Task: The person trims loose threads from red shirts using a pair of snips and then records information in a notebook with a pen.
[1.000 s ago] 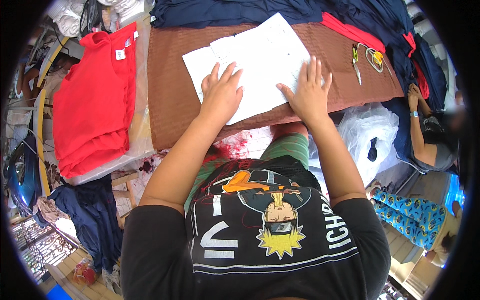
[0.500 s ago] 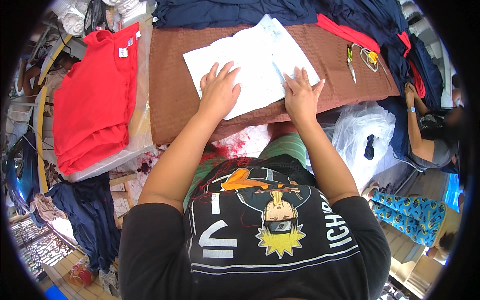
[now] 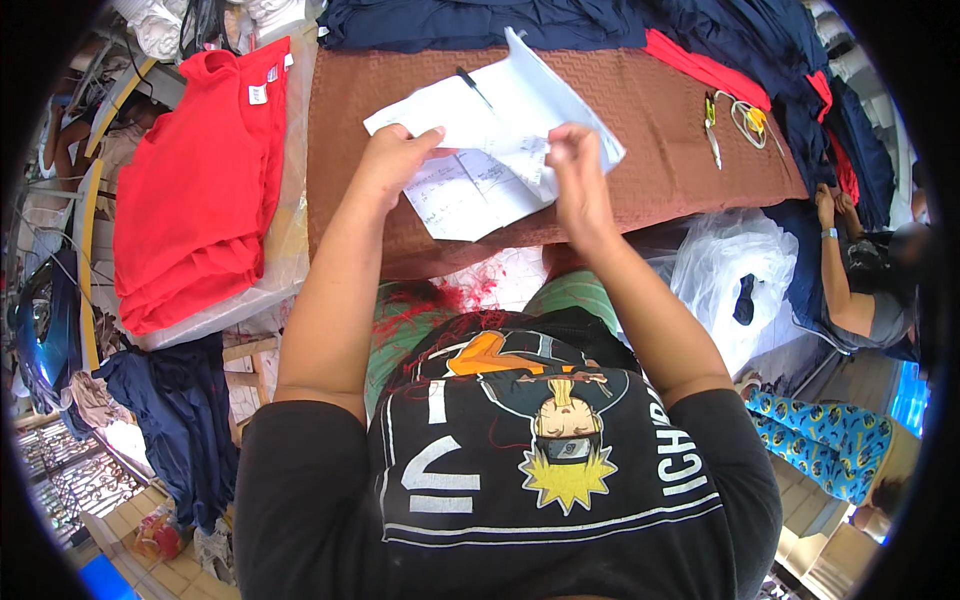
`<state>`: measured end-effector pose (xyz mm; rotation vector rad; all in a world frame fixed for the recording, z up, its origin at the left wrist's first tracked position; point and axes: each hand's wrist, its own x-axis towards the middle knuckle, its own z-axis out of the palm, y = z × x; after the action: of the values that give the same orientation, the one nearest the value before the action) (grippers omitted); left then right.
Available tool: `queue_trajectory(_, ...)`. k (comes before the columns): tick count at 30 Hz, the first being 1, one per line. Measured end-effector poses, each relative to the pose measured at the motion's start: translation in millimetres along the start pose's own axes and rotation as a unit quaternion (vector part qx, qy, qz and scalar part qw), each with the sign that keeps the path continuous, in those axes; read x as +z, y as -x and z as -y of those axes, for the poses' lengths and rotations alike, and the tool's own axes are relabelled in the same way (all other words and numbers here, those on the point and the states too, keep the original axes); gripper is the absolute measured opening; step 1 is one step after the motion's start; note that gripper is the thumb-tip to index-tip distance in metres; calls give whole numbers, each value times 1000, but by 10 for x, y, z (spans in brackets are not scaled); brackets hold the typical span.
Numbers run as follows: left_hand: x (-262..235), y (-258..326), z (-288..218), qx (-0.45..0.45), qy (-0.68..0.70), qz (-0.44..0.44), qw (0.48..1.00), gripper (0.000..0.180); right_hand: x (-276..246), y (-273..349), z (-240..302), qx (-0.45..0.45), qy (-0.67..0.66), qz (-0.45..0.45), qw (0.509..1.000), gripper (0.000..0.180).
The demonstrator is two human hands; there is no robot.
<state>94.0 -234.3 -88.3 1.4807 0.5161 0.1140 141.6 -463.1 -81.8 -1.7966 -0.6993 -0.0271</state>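
Observation:
White sheets of paper (image 3: 470, 190) with handwriting lie open over the brown cloth in front of me, one page lifted and bent. My left hand (image 3: 398, 162) grips their left side, thumb on top. On the right, my right hand (image 3: 582, 185) pinches the lifted page between bent fingers, slightly blurred. A black pen (image 3: 475, 88) rests on the upper part of the paper. How many sheets there are, I cannot tell.
Brown patterned cloth (image 3: 700, 185) covers the table. Folded red garments (image 3: 200, 190) are stacked at left, dark blue fabric (image 3: 480, 22) along the far edge. Thread snips (image 3: 712, 130) and a coiled tape measure (image 3: 748, 122) lie at right. Another person's hand (image 3: 826, 205) is beyond them.
Both hands have gone from lying flat on the paper to gripping it. A page has been lifted and bent, uncovering handwriting, and the black pen now shows on top.

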Motion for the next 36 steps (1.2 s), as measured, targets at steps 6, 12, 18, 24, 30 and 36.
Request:
queue_trajectory(6,-329,164,-141,-68,-107,58,990,49,249,-544,-259,-70,316,19,946,25)
queue_trajectory(12,-113,-76,-42,36,-306,-45,950,68,-26,-647,-196,120,377,121,911,29)
queue_trajectory(18,819,464,171,376,-569,11,731,57,-329,-351,-140,187,386,87,899,32)
queue_trajectory(24,827,578,400,367,-557,75,741,61,-259,-875,-578,166,234,-28,958,26)
queue_trajectory(30,670,707,151,319,-270,-55,907,82,-424,-819,-112,110,5,95,989,20)
queue_trajectory(36,411,898,-62,365,-375,-73,849,42,-529,-356,215,125,-50,197,971,14)
